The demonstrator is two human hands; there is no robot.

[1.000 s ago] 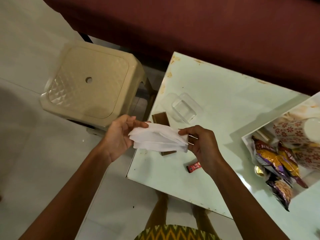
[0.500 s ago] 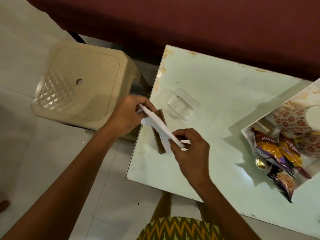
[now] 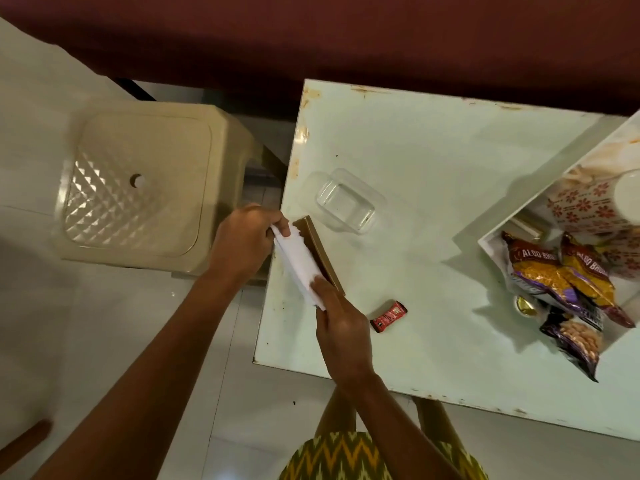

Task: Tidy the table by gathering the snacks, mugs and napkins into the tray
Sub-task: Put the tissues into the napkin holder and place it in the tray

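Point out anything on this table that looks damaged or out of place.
The table has rust-brown, chipped patches along its left and far edges. A small red sachet lies loose near the right hand, outside the tray.

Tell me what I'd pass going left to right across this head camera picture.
Beige stool → left hand → napkins → red sweet → tray, which holds the snack packets.
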